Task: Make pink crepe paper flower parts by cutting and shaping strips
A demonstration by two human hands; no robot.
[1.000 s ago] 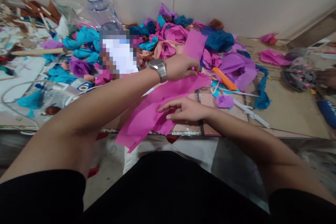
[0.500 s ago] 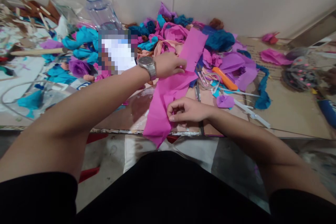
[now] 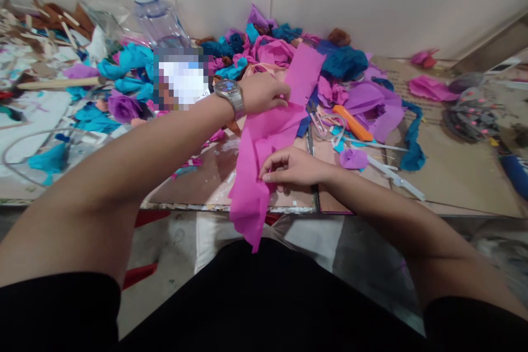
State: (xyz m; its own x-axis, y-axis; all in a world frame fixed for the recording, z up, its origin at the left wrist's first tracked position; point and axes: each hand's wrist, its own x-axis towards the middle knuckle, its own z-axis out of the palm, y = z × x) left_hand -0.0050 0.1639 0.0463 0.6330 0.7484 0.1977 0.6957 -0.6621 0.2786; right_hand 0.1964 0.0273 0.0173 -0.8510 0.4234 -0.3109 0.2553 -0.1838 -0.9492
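A long strip of magenta crepe paper runs from the paper pile down over the table's front edge. My left hand, with a metal watch on the wrist, pinches the strip near its upper part. My right hand is closed on the strip lower down, close to the table edge. The strip's loose lower end hangs in front of my lap.
A heap of crumpled pink, purple and teal paper fills the back of the table. A clear water bottle stands at the back left. An orange cutter and scissors lie right of the strip. Wooden sticks lie at far left.
The strip has been gathered from a wide spread sheet into a narrower band and now hangs lower over the edge. My left hand drew back to the left; my right hand closed on the paper.
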